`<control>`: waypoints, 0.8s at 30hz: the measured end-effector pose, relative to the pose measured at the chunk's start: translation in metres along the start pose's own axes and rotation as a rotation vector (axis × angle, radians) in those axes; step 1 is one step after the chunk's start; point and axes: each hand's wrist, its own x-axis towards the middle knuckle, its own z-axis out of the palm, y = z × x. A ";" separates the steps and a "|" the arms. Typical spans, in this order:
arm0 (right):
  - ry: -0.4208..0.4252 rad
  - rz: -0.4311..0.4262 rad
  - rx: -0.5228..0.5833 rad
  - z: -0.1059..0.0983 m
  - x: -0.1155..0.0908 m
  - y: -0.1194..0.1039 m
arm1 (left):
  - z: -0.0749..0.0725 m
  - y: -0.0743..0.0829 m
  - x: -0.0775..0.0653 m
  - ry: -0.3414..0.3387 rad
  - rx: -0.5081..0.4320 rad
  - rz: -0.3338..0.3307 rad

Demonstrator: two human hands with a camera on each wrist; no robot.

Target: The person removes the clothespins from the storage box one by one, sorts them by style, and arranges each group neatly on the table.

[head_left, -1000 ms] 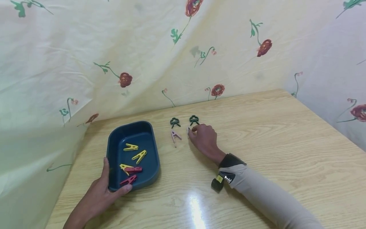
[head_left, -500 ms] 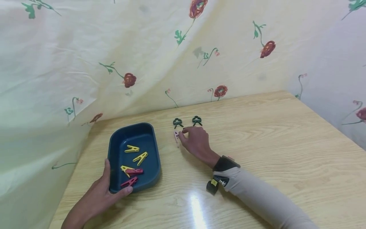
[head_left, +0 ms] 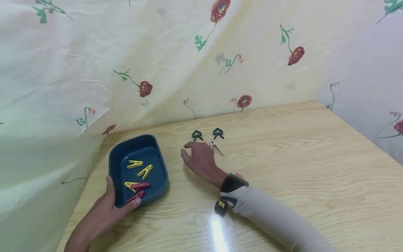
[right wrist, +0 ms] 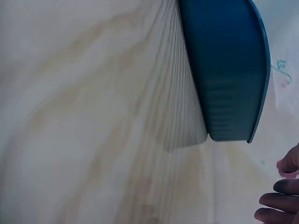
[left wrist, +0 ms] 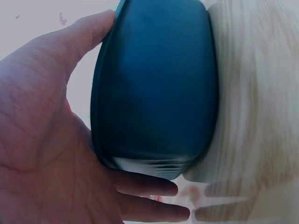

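My left hand (head_left: 100, 210) grips the near left corner of a dark blue plastic tray (head_left: 162, 175), thumb and fingers spread along two sides. Inside lie several yellow clothespins (head_left: 134, 164) and red clothespins (head_left: 140, 186). Over the table, right of the tray, my right hand (head_left: 201, 159) has thumb and index finger brought close together. A bit of pink clothespin (right wrist: 290, 174) shows at those fingertips in the right wrist view; the rest is hidden. Just right of the hand lies another pale pink clothespin (head_left: 216, 147).
Two dark green clips (head_left: 197, 134) (head_left: 218, 133) lie behind the right hand on the wood-grain table (head_left: 283, 157). A flowered cloth (head_left: 176, 52) hangs along the table's back and sides.
My right hand has moved left from the right pink clothespin to the left one, which has gone from its spot. The tray has shifted slightly left with my left hand on it.
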 end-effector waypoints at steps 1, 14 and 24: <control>-0.010 -0.001 0.009 0.002 0.000 -0.002 | 0.000 -0.001 0.000 0.009 -0.006 0.008; -0.034 -0.020 0.009 0.011 0.000 -0.010 | 0.001 -0.004 0.001 0.010 -0.033 0.042; -0.024 -0.038 0.037 0.011 0.004 -0.008 | 0.006 -0.006 0.001 0.134 0.032 0.124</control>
